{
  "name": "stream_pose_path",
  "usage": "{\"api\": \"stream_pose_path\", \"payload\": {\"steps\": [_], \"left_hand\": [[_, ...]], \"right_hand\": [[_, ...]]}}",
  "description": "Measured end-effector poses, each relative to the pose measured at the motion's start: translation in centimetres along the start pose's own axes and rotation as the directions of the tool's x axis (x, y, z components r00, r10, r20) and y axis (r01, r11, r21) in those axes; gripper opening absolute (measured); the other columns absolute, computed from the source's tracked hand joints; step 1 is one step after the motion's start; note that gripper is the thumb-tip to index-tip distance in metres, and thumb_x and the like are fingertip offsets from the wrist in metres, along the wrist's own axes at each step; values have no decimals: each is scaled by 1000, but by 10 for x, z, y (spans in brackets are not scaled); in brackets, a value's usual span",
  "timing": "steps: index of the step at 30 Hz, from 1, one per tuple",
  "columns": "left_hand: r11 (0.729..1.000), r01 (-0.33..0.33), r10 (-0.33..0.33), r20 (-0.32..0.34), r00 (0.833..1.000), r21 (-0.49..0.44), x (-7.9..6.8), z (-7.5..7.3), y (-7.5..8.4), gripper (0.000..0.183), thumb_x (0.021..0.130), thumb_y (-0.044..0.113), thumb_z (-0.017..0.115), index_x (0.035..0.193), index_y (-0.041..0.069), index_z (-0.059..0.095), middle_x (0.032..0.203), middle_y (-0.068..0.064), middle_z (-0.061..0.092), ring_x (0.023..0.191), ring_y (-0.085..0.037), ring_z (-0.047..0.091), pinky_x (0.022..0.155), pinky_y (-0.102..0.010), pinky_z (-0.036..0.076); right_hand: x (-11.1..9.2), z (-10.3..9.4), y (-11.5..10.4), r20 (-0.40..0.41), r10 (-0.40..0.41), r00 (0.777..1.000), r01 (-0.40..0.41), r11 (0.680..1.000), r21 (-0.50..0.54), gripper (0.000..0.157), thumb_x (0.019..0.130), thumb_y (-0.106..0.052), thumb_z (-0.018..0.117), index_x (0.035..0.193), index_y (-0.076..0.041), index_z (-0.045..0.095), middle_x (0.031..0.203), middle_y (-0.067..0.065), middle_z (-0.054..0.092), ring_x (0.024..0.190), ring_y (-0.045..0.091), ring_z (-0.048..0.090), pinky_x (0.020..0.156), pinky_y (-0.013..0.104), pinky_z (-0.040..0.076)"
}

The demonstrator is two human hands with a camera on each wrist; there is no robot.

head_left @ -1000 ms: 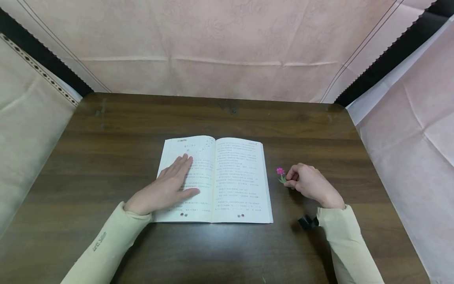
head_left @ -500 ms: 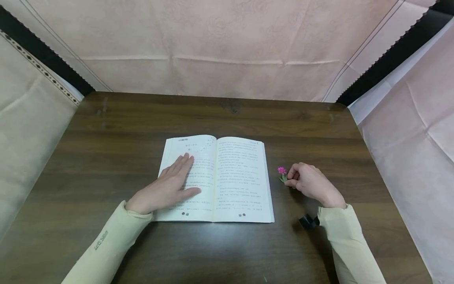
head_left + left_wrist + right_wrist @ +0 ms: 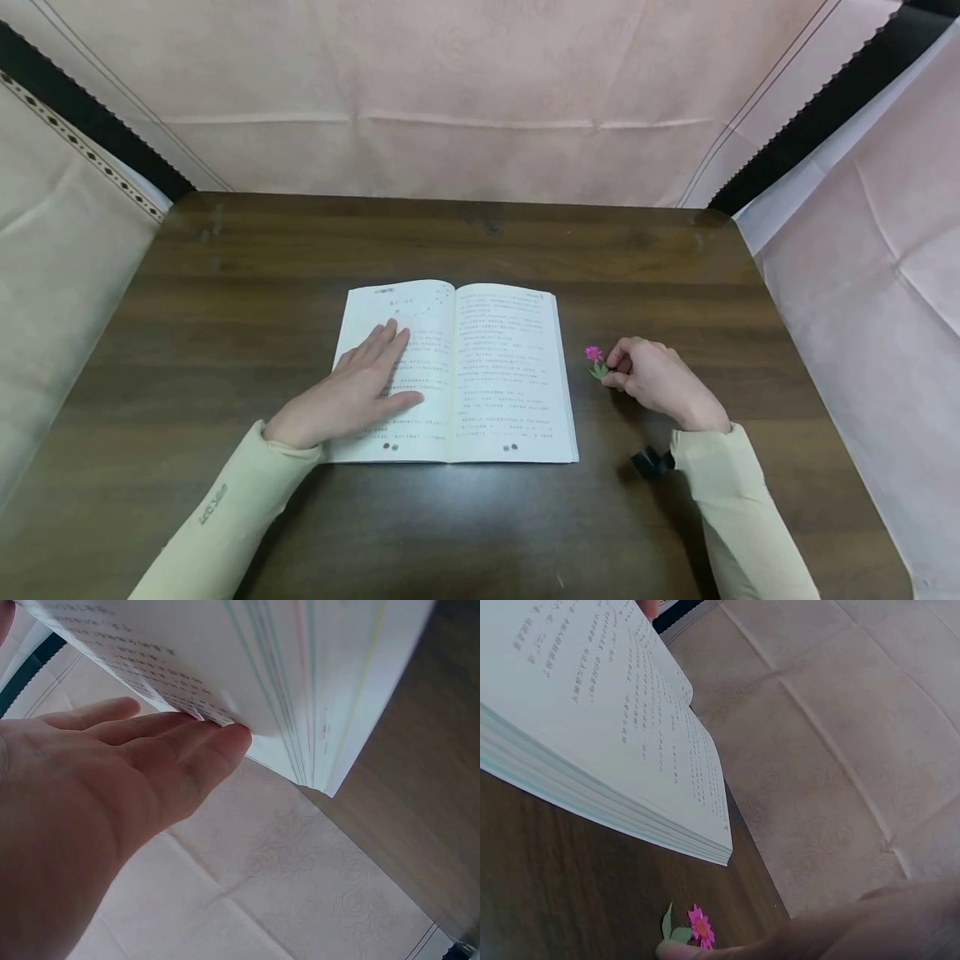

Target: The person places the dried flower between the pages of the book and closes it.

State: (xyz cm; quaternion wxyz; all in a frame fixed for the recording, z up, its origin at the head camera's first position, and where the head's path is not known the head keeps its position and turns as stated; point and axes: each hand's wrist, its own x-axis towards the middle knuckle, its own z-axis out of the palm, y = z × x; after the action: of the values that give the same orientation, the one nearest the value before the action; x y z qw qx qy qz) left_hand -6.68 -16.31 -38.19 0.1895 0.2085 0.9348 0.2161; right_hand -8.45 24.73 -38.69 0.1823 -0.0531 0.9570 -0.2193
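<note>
One small pink flower with green leaves was pinched between the thumb and curled fingers of the right hand, gripped at its leafy end; the bloom stuck out past the fingertips, towards the open printed book but apart from its right edge. Whether the flower touched the wood could not be told. On the book's left page rested the left hand, its fingers straight and lying close together, the thumb spread away. Beneath lay a dark brown wood-grain table, glossy near its front. Pale pinkish creased fabric rose behind and on both sides, with a serrated-edged black band running diagonally at the right corner.
</note>
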Motion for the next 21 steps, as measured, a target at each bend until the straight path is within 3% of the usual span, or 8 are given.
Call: {"api": "stream_pose_path", "payload": {"steps": [21], "left_hand": [[1000,-10,10,17,1000,1,3,-1,-2,91,93,56,55,156,6,12,163,-10,-1,149,-27,-3,116,-54,12]], "right_hand": [[2,2,0,-6,1,1000,-1,1000,-19,20,83,-17,79,96,-7,68,88,8,62,73,23,54,60,31,47]]}}
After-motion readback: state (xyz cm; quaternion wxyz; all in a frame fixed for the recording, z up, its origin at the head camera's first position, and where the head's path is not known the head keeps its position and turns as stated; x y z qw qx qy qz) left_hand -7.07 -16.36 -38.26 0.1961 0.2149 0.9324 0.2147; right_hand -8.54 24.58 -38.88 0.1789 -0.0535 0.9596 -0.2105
